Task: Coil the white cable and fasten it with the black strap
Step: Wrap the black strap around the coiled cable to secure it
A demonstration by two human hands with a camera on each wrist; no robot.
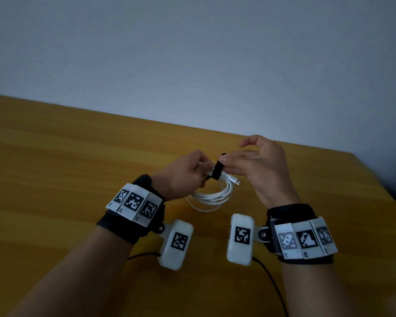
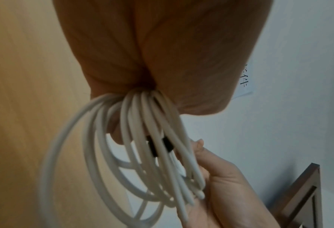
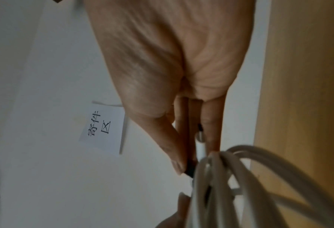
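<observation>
The white cable (image 1: 215, 195) is wound into a coil of several loops and hangs above the wooden table (image 1: 78, 168). My left hand (image 1: 188, 172) grips the gathered loops at the top of the coil (image 2: 142, 138). A black strap (image 1: 217, 170) wraps around the bundle beside that grip, and shows as dark patches (image 2: 152, 148) between the strands. My right hand (image 1: 249, 163) pinches the strap's free end (image 3: 190, 168) between thumb and finger, its other fingers raised. A metal plug (image 1: 237, 183) sticks out to the right of the strap.
Black wires (image 1: 272, 282) run from the wrist units across the near table. A white paper sign (image 3: 103, 128) with printed characters hangs on the pale wall. A dark wooden frame (image 2: 302, 197) stands at one side.
</observation>
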